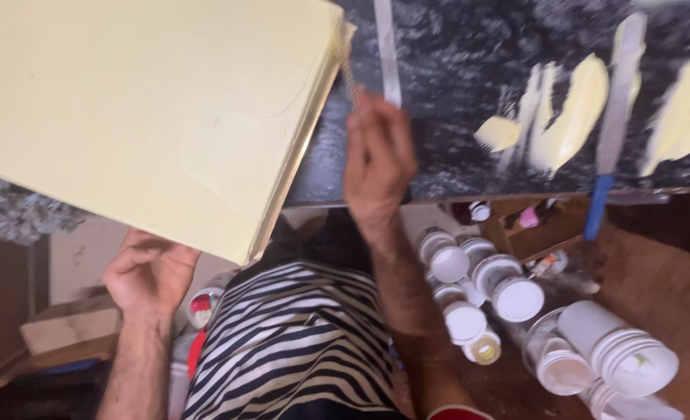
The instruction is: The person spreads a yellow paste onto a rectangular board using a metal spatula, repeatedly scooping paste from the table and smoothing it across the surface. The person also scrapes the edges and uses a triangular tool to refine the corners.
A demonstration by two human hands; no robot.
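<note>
A large pale yellow painted canvas point(158, 117) fills the upper left, tilted over a black speckled surface point(469, 70). My left hand point(149, 274) is under its lower corner, fingers curled against the underside, holding it up. My right hand point(376, 167) is beside the canvas's right edge. It pinches a thin blurred tool point(349, 74) that lies against that edge. What kind of tool it is cannot be told.
Pale yellow paint smears point(574, 113) and a palette knife with a blue handle point(616, 117) lie on the black surface at right. Several white-lidded paint jars point(516, 299) stand below. My striped shirt point(290, 342) shows at the bottom centre.
</note>
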